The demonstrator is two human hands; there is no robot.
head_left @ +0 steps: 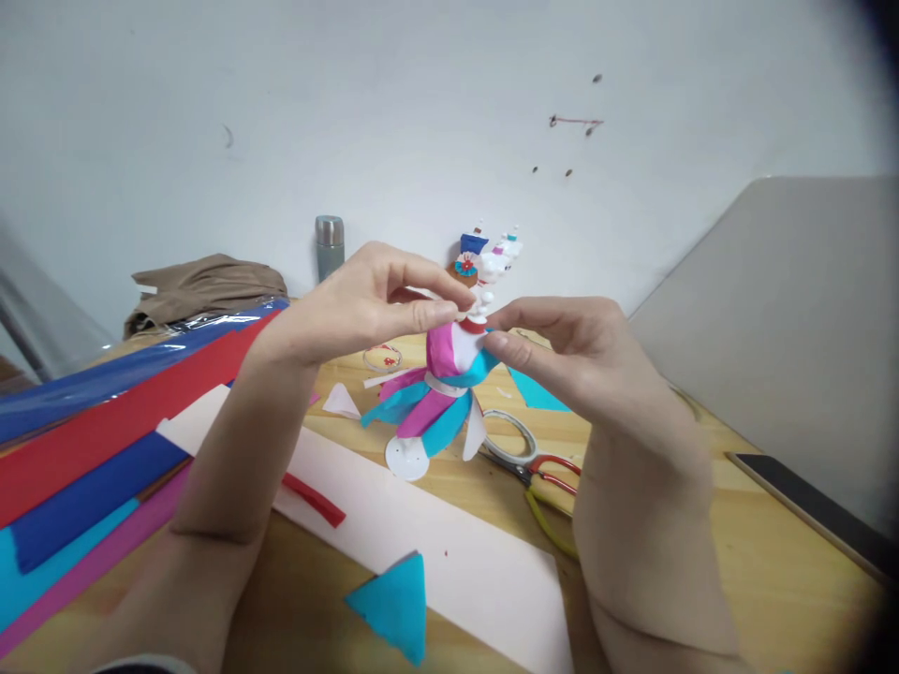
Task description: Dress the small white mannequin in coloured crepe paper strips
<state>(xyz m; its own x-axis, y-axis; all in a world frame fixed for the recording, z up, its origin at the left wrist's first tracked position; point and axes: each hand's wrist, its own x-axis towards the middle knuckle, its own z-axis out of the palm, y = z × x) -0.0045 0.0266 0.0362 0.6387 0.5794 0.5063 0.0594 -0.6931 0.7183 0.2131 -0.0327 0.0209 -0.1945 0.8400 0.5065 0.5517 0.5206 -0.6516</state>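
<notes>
A small figure [445,360] wrapped in pink, white and blue paper stands tilted above a round white base [407,458], with loose petal-like strips hanging round its middle. A red band circles its neck below a white knobbed top. My left hand [393,295] pinches at the left side of the neck and top. From the right, my right hand [562,351] has thumb and forefinger closed on the figure at the red band and blue paper.
Scissors [526,468] and tape [509,433] lie right of the base. Coloured sheets [105,459] cover the left, a pale sheet [421,552] and blue triangle [397,604] the front. Behind are more figures [474,245], a flask [330,245] and brown cloth [211,284]; a phone [807,505] lies right.
</notes>
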